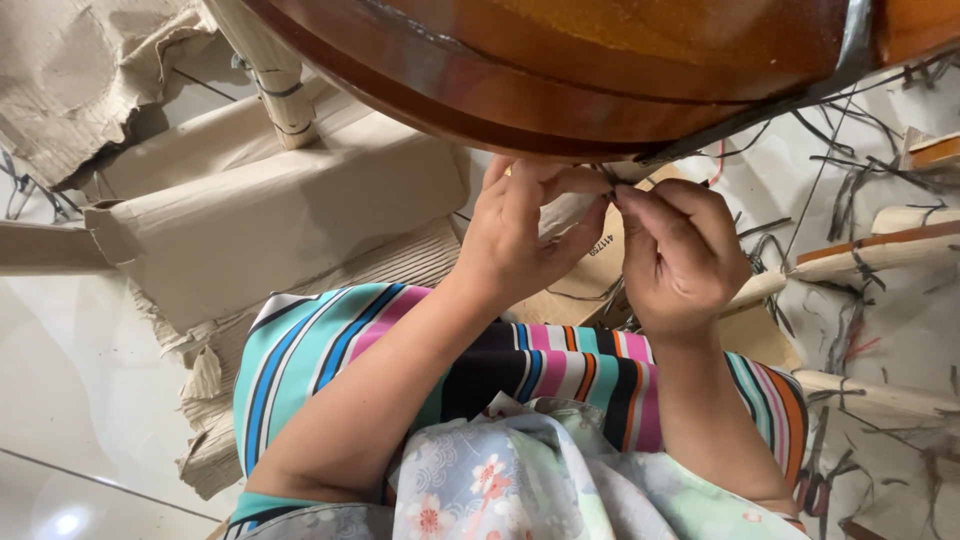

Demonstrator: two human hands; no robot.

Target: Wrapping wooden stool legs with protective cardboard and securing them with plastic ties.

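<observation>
A round, glossy brown wooden tabletop (pixel 600 70) fills the top of the head view, with a dark strap (pixel 740 125) running along its lower edge. Just below that edge my left hand (pixel 525 235) and my right hand (pixel 680 255) meet. Both pinch a thin dark cord (pixel 612 183) between thumb and fingertips, right where the strap ends. A pale wrapped piece sits behind my left fingers. My lap, in striped cloth (pixel 520 365), lies below my forearms.
Crumpled brown cardboard and wrapping paper (pixel 260 210) lie on the left over a glossy white tiled floor (pixel 70 400). A paper-wrapped furniture leg (pixel 270 85) rises at upper left. More wrapped legs (pixel 880 255) and scattered dark cord scraps (pixel 850 200) lie on the right.
</observation>
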